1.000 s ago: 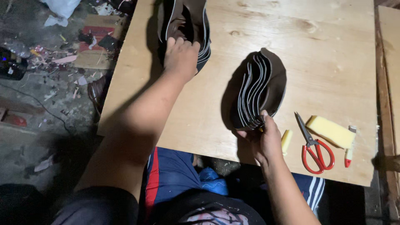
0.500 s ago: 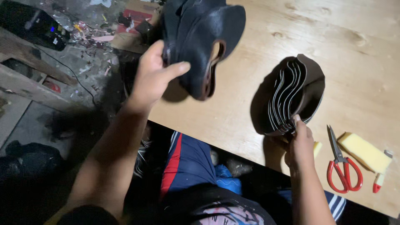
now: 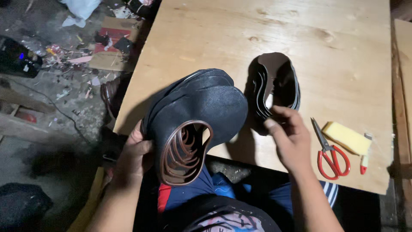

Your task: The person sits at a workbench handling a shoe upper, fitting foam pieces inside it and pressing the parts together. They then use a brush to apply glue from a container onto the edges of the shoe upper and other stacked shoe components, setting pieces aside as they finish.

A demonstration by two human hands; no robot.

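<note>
My left hand (image 3: 134,155) grips a stack of dark shoe-upper pieces (image 3: 197,116) with brown-edged openings, held over the near edge of the plywood table (image 3: 274,30). A second stack of dark curved pieces (image 3: 277,88) stands on the table to the right. My right hand (image 3: 289,137) hovers just in front of that second stack, fingers curled and loosely apart, holding nothing that I can see.
Red-handled scissors (image 3: 328,150), a yellow sponge block (image 3: 346,137) and a small white and red marker (image 3: 365,161) lie near the table's right front corner. The floor at left is littered with scraps, cardboard (image 3: 112,47) and a dark device (image 3: 17,58).
My left hand has carried its stack from the table's far side to the near edge, in front of me. My right hand has let go of the second stack and drawn back slightly.
</note>
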